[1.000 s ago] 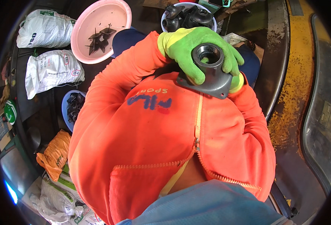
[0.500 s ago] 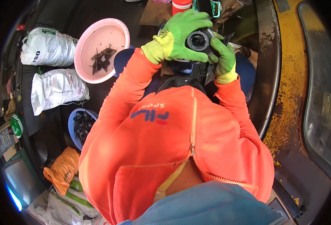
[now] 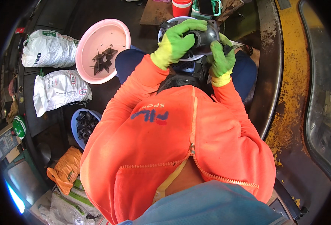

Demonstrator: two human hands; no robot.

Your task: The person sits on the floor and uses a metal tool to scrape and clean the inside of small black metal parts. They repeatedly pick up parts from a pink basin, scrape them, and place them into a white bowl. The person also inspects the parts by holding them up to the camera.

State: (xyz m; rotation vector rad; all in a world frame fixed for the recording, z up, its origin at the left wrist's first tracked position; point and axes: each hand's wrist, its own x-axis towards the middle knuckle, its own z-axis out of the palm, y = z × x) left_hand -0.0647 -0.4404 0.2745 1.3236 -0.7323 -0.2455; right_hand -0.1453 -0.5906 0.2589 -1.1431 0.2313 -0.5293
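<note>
Both my hands wear green gloves with yellow cuffs. Between them is a glossy black moulded part with a rounded body and a collar; its exact kind I cannot make out. My left hand curls its fingers round the collar side. On the other side my right hand grips the part's edge with thumb and fingers. Under the part, a pale blue basin shows its rim, with more black pieces at its left side. My knees in dark blue trousers flank it.
A pink basin with several dark flat pieces stands at left. Below are white sacks, a blue basin of black parts and an orange bag. A red container stands ahead; a rusty yellow machine borders the right.
The black part has turned, so its round opening no longer faces up. My left hand has shifted its grip to the collar, and my right hand has moved slightly lower.
</note>
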